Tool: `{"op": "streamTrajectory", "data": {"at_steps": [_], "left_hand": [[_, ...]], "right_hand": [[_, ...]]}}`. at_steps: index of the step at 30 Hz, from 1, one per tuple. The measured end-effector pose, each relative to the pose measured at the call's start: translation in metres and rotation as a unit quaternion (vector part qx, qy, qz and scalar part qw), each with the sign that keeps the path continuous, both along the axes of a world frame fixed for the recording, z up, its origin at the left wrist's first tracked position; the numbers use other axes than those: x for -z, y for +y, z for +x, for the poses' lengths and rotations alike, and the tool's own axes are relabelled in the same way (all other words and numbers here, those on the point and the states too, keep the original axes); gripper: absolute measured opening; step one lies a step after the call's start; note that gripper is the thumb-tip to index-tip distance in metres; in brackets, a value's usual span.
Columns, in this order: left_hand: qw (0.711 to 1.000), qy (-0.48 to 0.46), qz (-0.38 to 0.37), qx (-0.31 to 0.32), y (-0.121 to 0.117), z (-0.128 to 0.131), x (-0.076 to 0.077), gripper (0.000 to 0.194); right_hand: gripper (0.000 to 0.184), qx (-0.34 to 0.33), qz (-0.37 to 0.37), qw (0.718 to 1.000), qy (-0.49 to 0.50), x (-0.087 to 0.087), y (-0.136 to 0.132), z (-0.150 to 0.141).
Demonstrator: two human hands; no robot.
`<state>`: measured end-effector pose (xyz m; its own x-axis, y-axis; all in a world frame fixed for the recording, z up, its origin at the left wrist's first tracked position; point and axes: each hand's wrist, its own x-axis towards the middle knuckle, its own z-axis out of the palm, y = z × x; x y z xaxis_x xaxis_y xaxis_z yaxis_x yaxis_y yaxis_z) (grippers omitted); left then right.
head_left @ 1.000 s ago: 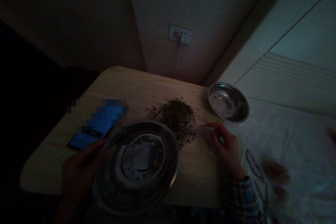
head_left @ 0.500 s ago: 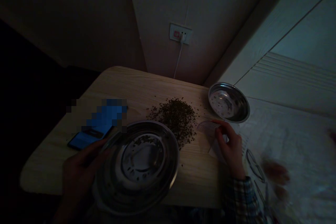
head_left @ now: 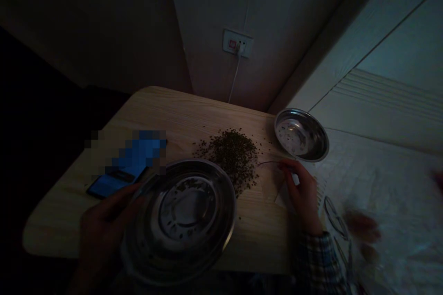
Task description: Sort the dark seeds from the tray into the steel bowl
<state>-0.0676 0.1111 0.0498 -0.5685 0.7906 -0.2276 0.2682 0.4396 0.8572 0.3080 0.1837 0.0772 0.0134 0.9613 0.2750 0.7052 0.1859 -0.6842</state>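
My left hand (head_left: 104, 226) grips a shiny metal bowl (head_left: 188, 207) by its left rim. The bowl is tilted, with a few dark specks inside. Just beyond it, a heap of small dark seeds or grains (head_left: 233, 154) is spread on the wooden table (head_left: 166, 110). My right hand (head_left: 302, 189), thumb and fingers pinched, holds a thin, dark, wire-like tool (head_left: 268, 162). Its tip points left to the heap's right edge; the exact kind is unclear in the dim light. A sheet of paper (head_left: 284, 197) lies partly under this hand.
A second metal bowl (head_left: 316, 140) stands at the table's back right corner. At left lies a phone (head_left: 114, 182) with a lit screen. Eyeglasses (head_left: 335, 221) and a blurred reddish-brown shape (head_left: 363, 228) are on the white surface at right. A cord (head_left: 234, 78) hangs from a wall socket (head_left: 237, 42).
The thin tool in my right hand, a blurred fan before, now shows as one line. Fewer specks show in the upper part of the held bowl. Both hands stay nearly in place.
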Motion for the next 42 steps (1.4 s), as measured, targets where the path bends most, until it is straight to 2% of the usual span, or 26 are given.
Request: {"op": "streamTrajectory", "data": {"at_steps": [5,9,15,22,26,35,42], "left_hand": [[1.0,0.008,-0.009,-0.005,-0.0014,-0.004,0.0058,0.044],[1.0,0.013,0.009,0.005,-0.0006,-0.0023,0.0043,0.043],[1.0,0.002,-0.002,0.004,0.0023,0.0019,-0.0035,0.043],[1.0,0.02,0.008,0.009,0.0004,-0.0022,0.0017,0.043],[0.999,0.036,-0.005,0.022,-0.0004,-0.0039,0.0025,0.042],[1.0,0.01,0.004,-0.008,0.0014,0.0005,-0.0001,0.044],[1.0,-0.003,0.002,-0.005,-0.0009,-0.0004,0.0033,0.043]], "right_hand": [[0.017,-0.005,0.012,0.999,-0.031,-0.0001,0.0018,0.0021],[0.017,0.0,0.019,0.999,-0.045,0.0002,0.003,0.0043],[0.018,-0.006,0.015,0.999,-0.035,-0.0008,0.0017,0.0052],[0.017,0.02,0.014,0.999,-0.021,-0.0039,0.0015,0.0027],[0.017,-0.001,-0.002,1.0,-0.025,-0.0013,0.0022,0.002],[0.017,-0.015,-0.003,0.999,-0.041,-0.0012,0.0028,0.0045],[0.02,-0.014,-0.002,0.999,-0.049,-0.0022,0.0025,0.005]]}}
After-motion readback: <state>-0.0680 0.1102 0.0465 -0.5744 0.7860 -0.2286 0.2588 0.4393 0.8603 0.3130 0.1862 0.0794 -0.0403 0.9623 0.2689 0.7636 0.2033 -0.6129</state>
